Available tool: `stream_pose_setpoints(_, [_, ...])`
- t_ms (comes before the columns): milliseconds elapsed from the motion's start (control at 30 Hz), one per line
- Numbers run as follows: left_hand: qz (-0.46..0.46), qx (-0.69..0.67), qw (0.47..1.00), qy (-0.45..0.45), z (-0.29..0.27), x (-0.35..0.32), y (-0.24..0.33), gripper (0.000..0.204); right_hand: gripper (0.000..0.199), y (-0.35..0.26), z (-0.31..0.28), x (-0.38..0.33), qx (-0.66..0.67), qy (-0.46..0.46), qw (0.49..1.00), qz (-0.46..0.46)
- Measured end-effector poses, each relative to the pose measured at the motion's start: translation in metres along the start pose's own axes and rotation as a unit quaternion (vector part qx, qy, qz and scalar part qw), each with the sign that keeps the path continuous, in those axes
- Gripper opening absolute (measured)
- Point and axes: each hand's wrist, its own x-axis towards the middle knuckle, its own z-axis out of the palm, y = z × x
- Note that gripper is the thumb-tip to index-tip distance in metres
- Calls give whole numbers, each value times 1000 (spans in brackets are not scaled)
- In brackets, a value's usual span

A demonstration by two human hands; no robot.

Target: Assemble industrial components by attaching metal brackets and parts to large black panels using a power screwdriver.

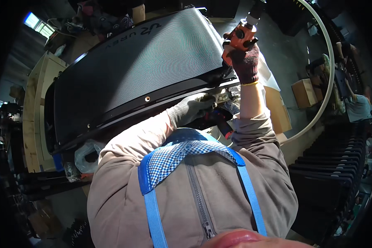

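Observation:
A long black treadmill-like deck (153, 62) with a textured surface slants in front of me, its dark side rail (124, 104) toward me. My right hand (246, 64), in a dark red knit glove, is wrapped round an orange handheld power tool (240, 38) above the deck's right end. My left hand (192, 108), in a grey glove, is beside the near rail with its fingers curled; what they hold, if anything, is hidden. Small parts in clear plastic (234, 96) lie just right of it. A black and red object (224, 126) sits below them, partly hidden by my body.
A pale hose (331, 62) curves down the right side. Cardboard boxes (304, 93) stand beyond it, and a person (357, 105) is farther right. A row of black parts (322, 173) lines the lower right. A wooden crate (34, 120) and clear plastic wrap (87, 157) are at left.

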Motion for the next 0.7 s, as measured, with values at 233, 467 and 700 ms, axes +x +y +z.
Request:
stream_pose_setpoints(233, [-26,-171,975,138,-10,-90,7,19,44,7,-2,-7,-29,-26,999,-18])
stream_pose_setpoints(467, [35,-237,951,196,-33,-124,-23,15,44,19,-4,-9,-24,-35,999,16])
stream_pose_setpoints(700, [68,-269,931,236,-31,-143,-39,12,39,15,-1,-11,80,-7,997,7])
